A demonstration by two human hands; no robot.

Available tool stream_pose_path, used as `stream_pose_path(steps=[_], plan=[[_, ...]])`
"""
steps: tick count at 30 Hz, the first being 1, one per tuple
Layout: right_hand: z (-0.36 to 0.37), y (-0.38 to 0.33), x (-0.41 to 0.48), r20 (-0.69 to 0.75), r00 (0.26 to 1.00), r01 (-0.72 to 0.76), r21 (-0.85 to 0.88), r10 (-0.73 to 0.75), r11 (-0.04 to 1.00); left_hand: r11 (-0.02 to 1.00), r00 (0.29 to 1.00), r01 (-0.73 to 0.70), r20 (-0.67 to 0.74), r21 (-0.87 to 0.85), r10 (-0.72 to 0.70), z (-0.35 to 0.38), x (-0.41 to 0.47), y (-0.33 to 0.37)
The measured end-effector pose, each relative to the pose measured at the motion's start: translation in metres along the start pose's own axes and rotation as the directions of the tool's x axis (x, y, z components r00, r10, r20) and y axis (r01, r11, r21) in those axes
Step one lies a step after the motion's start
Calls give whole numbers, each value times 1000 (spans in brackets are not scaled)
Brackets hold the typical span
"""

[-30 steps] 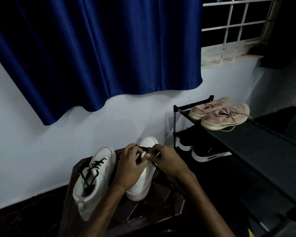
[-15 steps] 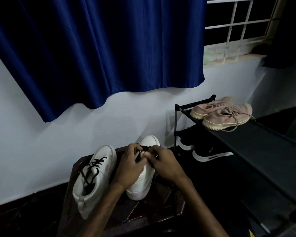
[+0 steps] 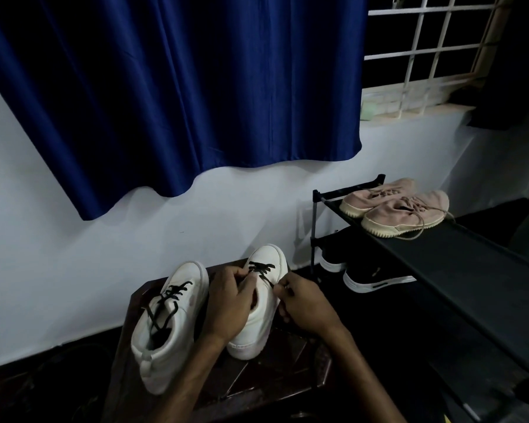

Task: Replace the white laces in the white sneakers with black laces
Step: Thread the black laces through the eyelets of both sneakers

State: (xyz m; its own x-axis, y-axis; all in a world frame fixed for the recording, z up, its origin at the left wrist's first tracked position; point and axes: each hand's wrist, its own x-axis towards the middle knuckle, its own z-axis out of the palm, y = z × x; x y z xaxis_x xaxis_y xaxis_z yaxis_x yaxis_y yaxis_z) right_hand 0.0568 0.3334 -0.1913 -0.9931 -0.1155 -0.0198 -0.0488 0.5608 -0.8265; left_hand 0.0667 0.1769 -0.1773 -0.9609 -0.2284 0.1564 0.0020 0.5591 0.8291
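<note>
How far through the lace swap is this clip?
Done: the left sneaker carries a black lace through its eyelets, ends loose. In hand: the right sneaker shows black crossings near the toe only, while the left hand and right hand work the black lace. Left: the upper eyelets. No white laces visible.

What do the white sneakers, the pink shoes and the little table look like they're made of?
White sneakers: smooth, matte, probably leather or a synthetic; the surface shows no weave. Pink shoes: soft, fuzzy fabric, maybe canvas or suede, on pale ridged rubber-looking soles. Table: dark glossy wood, judging by its reflections.
</note>
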Motion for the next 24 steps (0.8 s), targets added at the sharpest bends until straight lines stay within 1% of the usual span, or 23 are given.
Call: stream_pose_path(steps=[2,4,5,7,8,9,12,14,15,16,18,19,21,22,24], plan=[[5,-4,-4,26,999,-33,230,28,973,996,996,83,-18,-20,-83,-1,-1,-3],[8,-9,-7,43,999,-21,298,9,954,992,992,126,-18,15,-125,-2,-3,-6],[8,-11,-6,50,999,-2,286,-13,958,988,988,152,-30,-31,-153,-2,-4,-7],[5,-13,-3,84,996,11,229,-31,973,966,981,185,-19,-183,-191,-3,-7,-5],[2,-13,-1,102,994,15,199,-36,980,963,984,172,-14,-207,-179,-4,-8,-4],[-2,-14,0,122,991,27,169,-48,985,972,988,148,-15,-183,-154,-5,-9,-3],[-9,-20,4,163,981,106,24,-109,994,995,994,98,-40,-12,-98,-6,-8,-4],[-15,-27,5,171,976,153,-76,-138,985,994,995,95,9,58,-96,-8,-4,-8],[-18,-29,8,174,974,167,-113,-146,980,993,992,111,52,31,-113,-10,-1,-8],[-21,-31,9,182,972,180,-162,-150,970,985,983,158,101,-63,-151,-14,1,-7],[-27,-39,12,188,966,224,-272,-177,936,911,946,296,222,-288,-237,-22,3,-1],[-28,-42,13,178,966,238,-313,-190,919,875,927,344,272,-340,-258,-26,3,4],[-32,-50,10,151,968,241,-362,-199,900,860,906,380,325,-341,-272,-33,4,9],[-36,-53,9,152,972,226,-391,-180,892,846,891,406,353,-344,-284,-36,4,11],[-49,-57,12,174,981,151,-426,-83,892,801,867,457,395,-387,-303,-49,11,19]])
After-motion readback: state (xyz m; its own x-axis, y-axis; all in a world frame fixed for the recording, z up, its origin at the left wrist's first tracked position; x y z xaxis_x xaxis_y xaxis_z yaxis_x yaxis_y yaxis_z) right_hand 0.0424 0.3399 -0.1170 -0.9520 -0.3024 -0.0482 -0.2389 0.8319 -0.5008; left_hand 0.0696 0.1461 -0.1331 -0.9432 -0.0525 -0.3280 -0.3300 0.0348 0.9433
